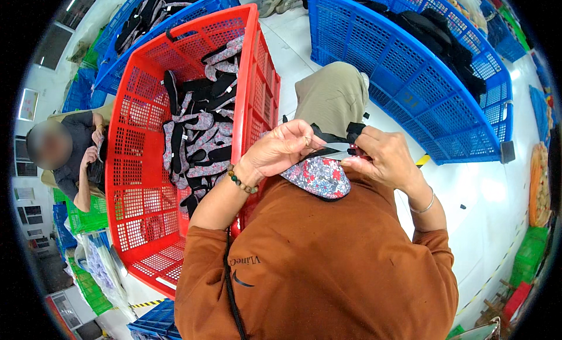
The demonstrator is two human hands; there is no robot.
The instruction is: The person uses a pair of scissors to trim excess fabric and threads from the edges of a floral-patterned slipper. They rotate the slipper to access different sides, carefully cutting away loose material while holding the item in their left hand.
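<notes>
Head view: the room's white floor (451, 193) lies right of the right grip (386, 155); a red crate (257, 88) of patterned slippers (205, 135) stands left of the left grip (275, 148), a blue crate (404, 82) ahead. Between both, above the brown shirt (328, 252), is a black-edged floral slipper (319, 177). The left's fingertips press together, on what I cannot tell; the right pinches black material (354, 129) beside it.

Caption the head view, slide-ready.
Left hand and right hand handle a floral piece beside a red crate of similar pieces.

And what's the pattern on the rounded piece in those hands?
The piece is floral: red, white and grey-blue, best seen in the head view.
</notes>
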